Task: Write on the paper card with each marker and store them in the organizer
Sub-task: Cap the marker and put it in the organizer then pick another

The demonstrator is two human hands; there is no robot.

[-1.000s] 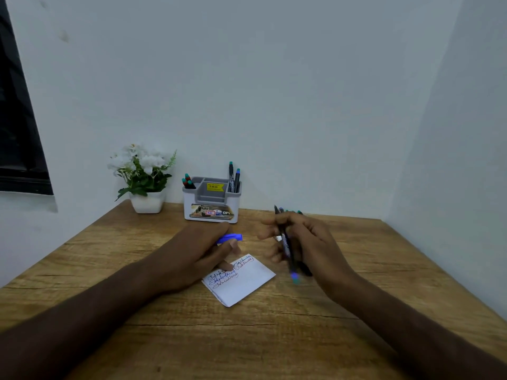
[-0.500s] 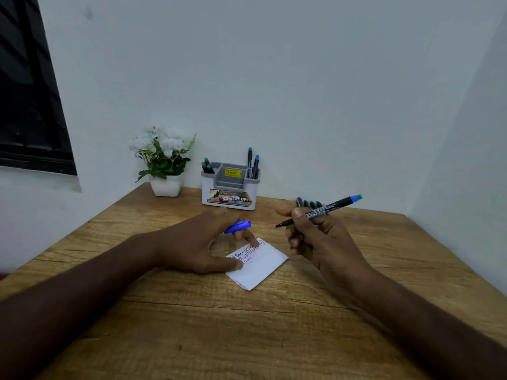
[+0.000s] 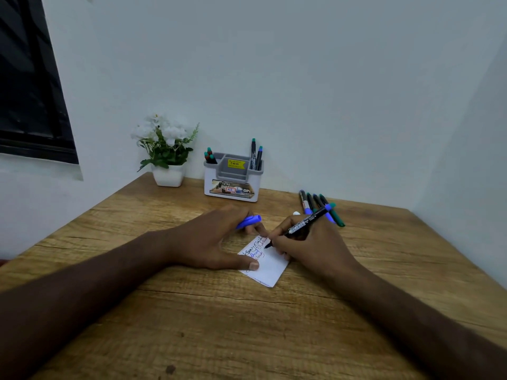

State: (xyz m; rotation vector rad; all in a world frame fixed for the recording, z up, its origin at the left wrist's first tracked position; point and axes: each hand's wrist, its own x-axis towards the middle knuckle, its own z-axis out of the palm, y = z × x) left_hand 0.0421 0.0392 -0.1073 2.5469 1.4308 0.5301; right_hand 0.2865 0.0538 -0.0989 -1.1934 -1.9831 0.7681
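A white paper card with several lines of handwriting lies on the wooden desk. My left hand presses its left edge with the thumb and holds a blue marker cap between its fingers. My right hand grips an uncapped black marker, its tip touching the card's upper part. Several capped markers lie on the desk behind my right hand. The grey and white organizer stands at the back, with markers in its left and right compartments.
A white pot of white flowers stands left of the organizer against the wall. A dark window is at the far left. White walls close the desk at the back and right.
My right hand turned the marker tip-down and lowered it onto the card. The left hand kept the cap and stayed on the card. The view shifted, showing the loose markers.
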